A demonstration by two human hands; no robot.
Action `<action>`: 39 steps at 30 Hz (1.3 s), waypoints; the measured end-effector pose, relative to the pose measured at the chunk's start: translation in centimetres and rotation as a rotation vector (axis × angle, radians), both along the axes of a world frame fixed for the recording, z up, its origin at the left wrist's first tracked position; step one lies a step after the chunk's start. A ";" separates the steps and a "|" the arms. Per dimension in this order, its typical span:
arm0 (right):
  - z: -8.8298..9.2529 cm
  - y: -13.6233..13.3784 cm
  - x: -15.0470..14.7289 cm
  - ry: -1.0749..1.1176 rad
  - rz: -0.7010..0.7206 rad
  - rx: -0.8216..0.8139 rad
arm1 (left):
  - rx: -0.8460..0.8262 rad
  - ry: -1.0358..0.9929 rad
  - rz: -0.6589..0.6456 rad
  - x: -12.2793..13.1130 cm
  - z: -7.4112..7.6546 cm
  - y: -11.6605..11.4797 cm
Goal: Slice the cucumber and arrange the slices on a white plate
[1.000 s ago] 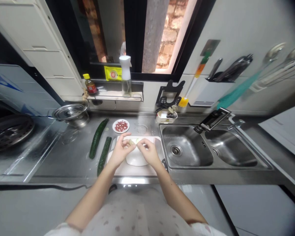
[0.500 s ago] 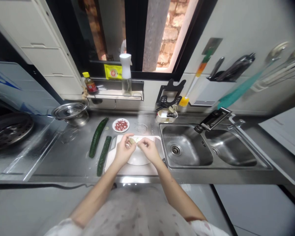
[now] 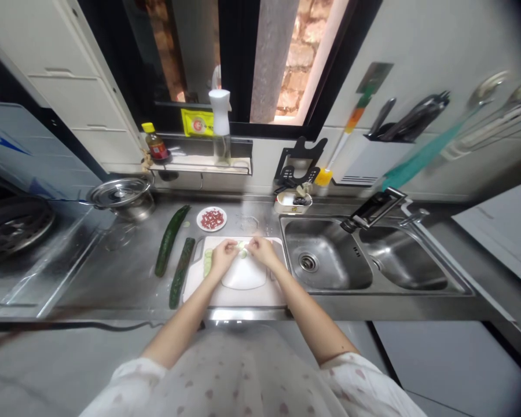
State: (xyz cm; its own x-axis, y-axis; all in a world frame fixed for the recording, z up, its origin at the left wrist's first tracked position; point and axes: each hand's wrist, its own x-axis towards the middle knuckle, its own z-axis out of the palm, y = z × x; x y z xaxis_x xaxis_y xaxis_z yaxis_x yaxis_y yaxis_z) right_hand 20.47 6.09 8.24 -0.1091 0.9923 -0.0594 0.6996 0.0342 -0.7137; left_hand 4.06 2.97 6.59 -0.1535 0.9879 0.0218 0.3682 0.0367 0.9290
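My left hand (image 3: 224,255) and my right hand (image 3: 263,252) meet over the far edge of a white plate (image 3: 243,281). Fingers on both sides are pinched around thin, pale green cucumber slices (image 3: 242,253); the fingertips are small and partly blurred. The plate rests on a white cutting board (image 3: 234,298) with a grey handle. More cucumber slices (image 3: 207,263) lie in a row at the board's left side. Left of the board are two whole-looking cucumbers, a nearer one (image 3: 182,273) against its edge and a longer one (image 3: 172,240) farther left.
Behind the board stands a small plate (image 3: 211,219) of chopped red pieces. A double sink (image 3: 330,255) with a black faucet (image 3: 373,211) borders the right. A lidded steel pot (image 3: 124,197) sits back left. Bottles stand on the rear shelf (image 3: 202,167).
Both hands have lowered slightly and levelled over the plate's far edge. My left hand has moved right, uncovering the row of slices on the board. The view has shifted a little.
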 end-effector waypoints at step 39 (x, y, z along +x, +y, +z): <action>-4.1 3.1 -1.6 -0.583 0.178 -0.171 | -0.296 0.738 -0.171 1.2 -4.0 3.6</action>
